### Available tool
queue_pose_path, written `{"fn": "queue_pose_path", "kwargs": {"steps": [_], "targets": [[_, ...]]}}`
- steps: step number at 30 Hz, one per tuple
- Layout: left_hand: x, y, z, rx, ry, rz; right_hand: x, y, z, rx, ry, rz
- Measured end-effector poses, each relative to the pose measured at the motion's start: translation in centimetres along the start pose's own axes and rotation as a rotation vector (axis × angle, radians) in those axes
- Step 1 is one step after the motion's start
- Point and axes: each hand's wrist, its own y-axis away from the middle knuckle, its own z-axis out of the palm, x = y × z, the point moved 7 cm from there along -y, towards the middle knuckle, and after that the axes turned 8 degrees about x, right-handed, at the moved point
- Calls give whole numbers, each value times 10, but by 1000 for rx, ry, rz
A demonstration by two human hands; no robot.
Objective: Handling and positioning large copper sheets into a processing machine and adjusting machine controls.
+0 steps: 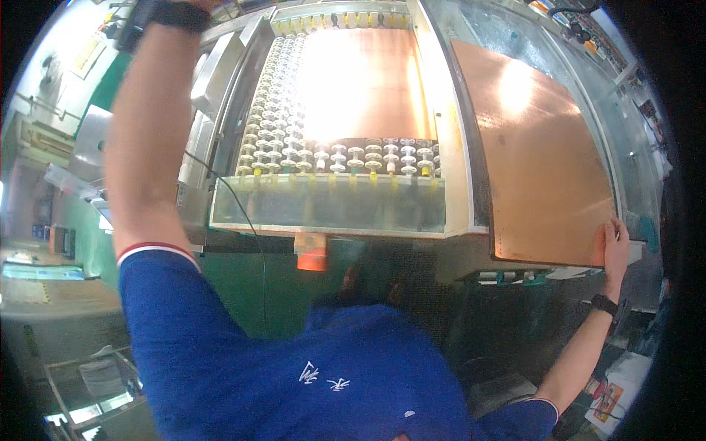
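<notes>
A large copper sheet (544,169) lies tilted on the right side. At its near right corner my right hand (616,248) grips the edge, the fingers bent against it. Another copper sheet (393,88), bright with glare, rests on the roller conveyor (272,140) in the middle. My left arm stretches far forward on the left, and only a sliver of my left hand (204,3) shows at the top edge, beyond a dark wristband. Its fingers are out of the picture, so what it touches cannot be seen.
A pale frame rail (457,132) divides the conveyor from the right-hand sheet. Along the conveyor's front runs a translucent trough wall (331,202), with an orange fitting (312,257) below. A thin dark cable (250,217) hangs at its left. Green floor (228,283) shows beneath.
</notes>
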Motion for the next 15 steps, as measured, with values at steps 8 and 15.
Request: {"fn": "queue_pose_path", "kwargs": {"steps": [8,15], "targets": [[-19,-35,-103,414,498,-41,-12,-2,0,23,-3,-7],[7,75,41,70,265,56,-38,10,-6,95,22,-75]]}}
